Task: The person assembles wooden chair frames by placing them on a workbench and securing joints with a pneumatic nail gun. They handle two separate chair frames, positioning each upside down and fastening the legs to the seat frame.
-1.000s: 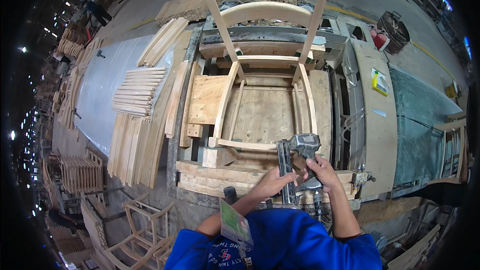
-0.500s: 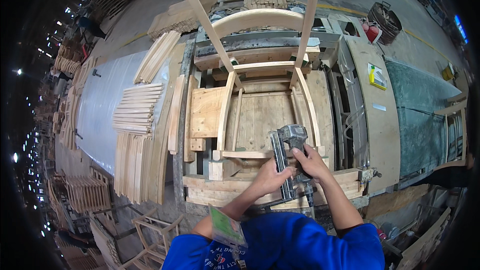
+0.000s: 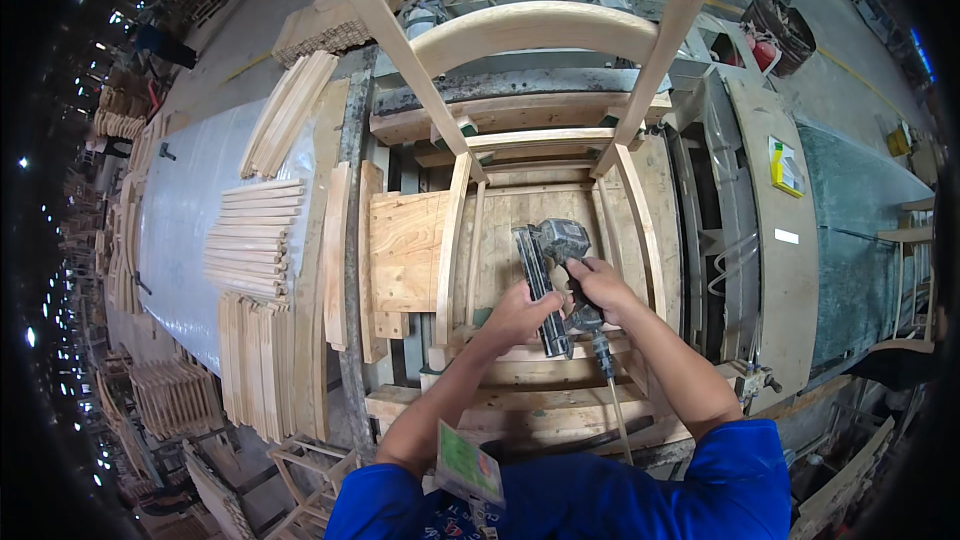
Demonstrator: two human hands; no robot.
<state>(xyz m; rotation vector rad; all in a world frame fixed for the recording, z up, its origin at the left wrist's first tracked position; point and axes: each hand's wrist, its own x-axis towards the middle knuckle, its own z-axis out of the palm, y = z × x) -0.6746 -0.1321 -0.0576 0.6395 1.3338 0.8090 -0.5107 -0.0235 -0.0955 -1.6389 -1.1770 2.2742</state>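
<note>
A dark pneumatic nail gun is held in front of me, above a pale wooden chair frame. My right hand is wrapped round its handle. Closed on the long magazine is my left hand. A thin air hose runs from the tool's base down toward my body. The chair frame lies in a wooden jig, its back rising away from me with a curved rail across it. Its front rail sits partly behind my hands and the tool. Whether the nail gun touches the frame, I cannot tell.
On the left, a plastic-covered table bears stacks of wooden slats. To the right is a narrow board with a yellow-and-white box on it, beside a green-topped surface. A dark bin stands at the far right.
Both hands have carried the nail gun forward and slightly left, farther over the chair frame. My view has also moved closer to the frame. The grip looks the same.
</note>
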